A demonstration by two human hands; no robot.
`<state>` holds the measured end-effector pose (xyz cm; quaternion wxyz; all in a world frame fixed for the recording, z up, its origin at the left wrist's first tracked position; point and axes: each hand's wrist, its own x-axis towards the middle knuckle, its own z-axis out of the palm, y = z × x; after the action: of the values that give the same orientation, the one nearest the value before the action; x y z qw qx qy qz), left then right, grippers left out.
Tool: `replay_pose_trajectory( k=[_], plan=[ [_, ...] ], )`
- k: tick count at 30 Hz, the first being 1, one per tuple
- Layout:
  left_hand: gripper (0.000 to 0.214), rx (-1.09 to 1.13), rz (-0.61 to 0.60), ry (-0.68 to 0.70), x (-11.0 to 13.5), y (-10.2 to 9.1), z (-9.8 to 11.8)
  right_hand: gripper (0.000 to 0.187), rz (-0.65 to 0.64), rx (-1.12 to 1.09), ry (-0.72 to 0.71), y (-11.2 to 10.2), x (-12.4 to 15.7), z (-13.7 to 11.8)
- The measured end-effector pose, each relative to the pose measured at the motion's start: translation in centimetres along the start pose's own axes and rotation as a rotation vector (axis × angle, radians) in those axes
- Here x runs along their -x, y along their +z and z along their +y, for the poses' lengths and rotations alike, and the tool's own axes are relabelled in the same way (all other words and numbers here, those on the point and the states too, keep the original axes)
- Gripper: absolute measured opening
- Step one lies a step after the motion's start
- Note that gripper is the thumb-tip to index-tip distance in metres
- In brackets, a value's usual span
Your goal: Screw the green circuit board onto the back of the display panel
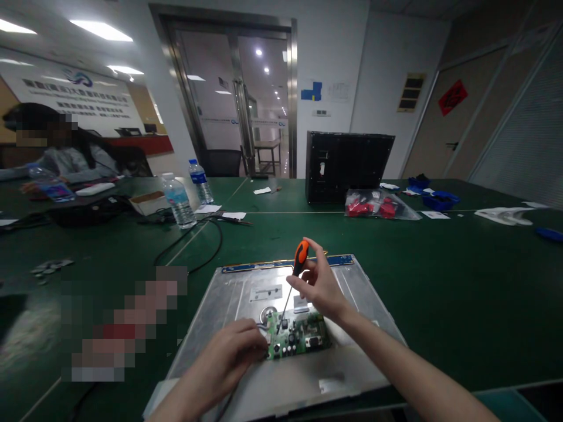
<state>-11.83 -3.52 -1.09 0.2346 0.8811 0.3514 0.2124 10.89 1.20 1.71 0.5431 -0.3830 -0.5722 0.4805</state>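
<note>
Right hand (319, 287) grips an orange-handled screwdriver (295, 275), tip down on the circuit board (297, 337); my left hand (233, 351) curls at the board's left edge (I cannot tell whether it pinches anything). That board sits on a metal panel (352, 287) on the green table (461, 281). Farther back, a plastic bag (380, 205) holds red parts; glass doors (237, 99) stand behind.
</note>
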Motion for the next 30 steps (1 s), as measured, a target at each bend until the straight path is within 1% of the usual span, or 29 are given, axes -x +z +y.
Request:
replay_pose_trajectory(
  k=[4, 7, 10, 14, 19, 24, 27, 30],
  plan=[
    [0.023, -0.017, 0.005, -0.007, 0.3, 0.9, -0.4, 0.081, 0.026, -0.122, 0.082, 1.7, -0.3, 0.2],
    [0.023, -0.018, 0.050, 0.018, 0.3, 1.5, -1.1, 0.083, 0.028, -0.218, 0.148, 2.6, -0.6, 0.6],
    [0.023, -0.028, 0.094, 0.020, 0.5, 2.0, -1.7, 0.084, 0.023, -0.255, 0.186, 3.0, -0.8, 0.9],
    [0.023, -0.057, 0.115, 0.005, 1.0, 2.3, -1.8, 0.086, 0.054, -0.264, 0.174, 2.9, -1.0, 1.1],
    [0.024, -0.128, 0.140, 0.017, 1.2, 2.3, -1.2, 0.087, 0.052, -0.190, 0.134, 2.1, -0.5, 1.6],
    [0.024, -0.204, 0.166, 0.074, 1.1, 2.2, -0.7, 0.084, 0.047, -0.132, 0.109, 1.6, 0.2, 1.9],
    [0.024, -0.263, 0.208, 0.127, 1.2, 2.4, -0.8, 0.082, 0.041, -0.131, 0.103, 1.8, 0.5, 1.7],
    [0.027, -0.322, 0.229, 0.141, 1.3, 2.6, -0.9, 0.080, 0.036, -0.130, 0.107, 2.1, 0.7, 1.5]
  ],
)
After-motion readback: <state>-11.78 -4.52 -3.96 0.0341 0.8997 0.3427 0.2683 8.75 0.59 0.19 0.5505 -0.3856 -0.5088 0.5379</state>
